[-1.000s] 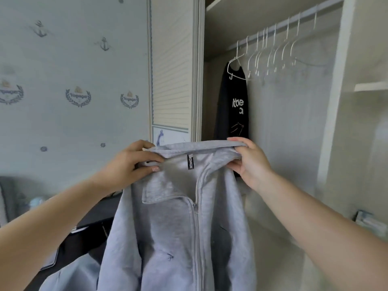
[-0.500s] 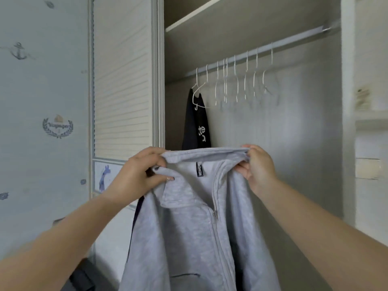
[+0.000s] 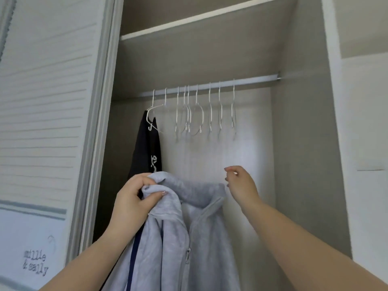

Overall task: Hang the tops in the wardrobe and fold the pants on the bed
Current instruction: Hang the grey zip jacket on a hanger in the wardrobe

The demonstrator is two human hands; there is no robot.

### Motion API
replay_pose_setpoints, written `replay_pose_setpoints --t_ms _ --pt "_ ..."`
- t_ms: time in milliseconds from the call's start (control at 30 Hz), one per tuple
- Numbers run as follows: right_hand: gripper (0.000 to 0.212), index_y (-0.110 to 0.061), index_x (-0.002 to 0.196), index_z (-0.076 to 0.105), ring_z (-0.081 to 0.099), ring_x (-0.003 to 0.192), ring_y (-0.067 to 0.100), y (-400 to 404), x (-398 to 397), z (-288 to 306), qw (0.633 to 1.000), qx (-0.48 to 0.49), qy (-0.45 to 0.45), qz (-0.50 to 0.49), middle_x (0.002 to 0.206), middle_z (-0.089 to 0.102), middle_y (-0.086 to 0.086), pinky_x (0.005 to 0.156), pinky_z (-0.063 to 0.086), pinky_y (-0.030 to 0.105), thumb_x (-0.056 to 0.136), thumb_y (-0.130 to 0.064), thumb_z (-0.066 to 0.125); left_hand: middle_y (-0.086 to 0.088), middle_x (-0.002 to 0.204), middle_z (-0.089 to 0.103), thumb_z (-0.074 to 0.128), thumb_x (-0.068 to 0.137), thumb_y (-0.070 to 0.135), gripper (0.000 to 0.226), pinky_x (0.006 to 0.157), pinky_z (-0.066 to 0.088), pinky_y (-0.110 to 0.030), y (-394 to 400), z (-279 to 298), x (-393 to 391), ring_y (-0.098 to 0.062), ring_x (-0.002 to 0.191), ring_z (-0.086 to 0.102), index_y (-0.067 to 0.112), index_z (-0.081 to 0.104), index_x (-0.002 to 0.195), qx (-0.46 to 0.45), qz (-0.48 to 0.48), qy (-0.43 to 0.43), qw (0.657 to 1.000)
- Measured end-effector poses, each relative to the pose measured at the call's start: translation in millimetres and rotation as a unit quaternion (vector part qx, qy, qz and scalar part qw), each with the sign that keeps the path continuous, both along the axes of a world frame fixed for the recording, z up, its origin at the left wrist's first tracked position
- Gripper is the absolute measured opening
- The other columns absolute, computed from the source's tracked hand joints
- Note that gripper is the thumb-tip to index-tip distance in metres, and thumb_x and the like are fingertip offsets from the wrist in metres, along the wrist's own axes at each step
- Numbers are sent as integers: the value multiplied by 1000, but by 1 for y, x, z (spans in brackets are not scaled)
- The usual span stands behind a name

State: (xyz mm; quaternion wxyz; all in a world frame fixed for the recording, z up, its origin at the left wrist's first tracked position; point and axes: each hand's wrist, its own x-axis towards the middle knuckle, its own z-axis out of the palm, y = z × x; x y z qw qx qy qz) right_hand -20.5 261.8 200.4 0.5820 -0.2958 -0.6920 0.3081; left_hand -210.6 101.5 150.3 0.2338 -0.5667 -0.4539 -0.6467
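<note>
Grey zip-up top [image 3: 168, 238] held up before the open wardrobe [image 3: 302, 143], hanger not yet taken.

Left hand [image 3: 134, 200] grips the bunched collar, fingers curled round the fabric, so the top hangs from it below the rail [image 3: 210, 86]. Right hand [image 3: 241, 183] holds nothing, fingers loosely bent, just beside the collar and under the row of empty white hangers [image 3: 199, 114]. A black top [image 3: 147, 152] already hangs at the rail's left end. Next move likely: lift one hanger free and thread it into the shoulders.
</note>
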Motion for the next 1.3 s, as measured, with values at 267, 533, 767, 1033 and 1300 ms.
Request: replay_pose_setpoints --t_ms 267,533,767,1033,1300 --pt "46 -15 136 45 53 114 25 51 4 132 989 98 82 -80 135 48 9 81 37 25 96 -38 46 15 83 68 73 76 -1 29 67 45 -6 80 41 2 0 77 62 27 65 74 16 -36 -4 999" --pt "49 -9 101 57 54 92 31 88 -18 190 989 93 -45 -105 121 57 17 74 40 30 94 -55 39 16 79 69 72 77 1 40 63 45 -6 118 63 -9 2 73 62 41 66 70 32 -49 -23 998" --pt "49 1 120 54 49 91 28 117 -33 202 989 98 -50 -101 107 58 16 76 35 29 103 -35 26 12 82 70 72 75 -5 41 63 45 -6 143 69 -16 5 71 62 34 66 64 34 -90 -49 994" --pt "36 -8 129 49 56 82 23 131 -40 198 994 86 66 -26 83 67 4 66 39 28 98 -9 32 5 78 70 74 74 -1 32 63 47 -11 155 66 -22 -1 69 62 28 65 63 12 -80 -62 995" --pt "25 -23 109 46 51 66 6 115 -34 174 972 193 106 -81 70 65 1 54 33 23 100 -22 22 -1 71 69 69 77 -8 20 59 48 -10 140 54 -24 -2 63 62 10 66 69 23 -140 -112 984"
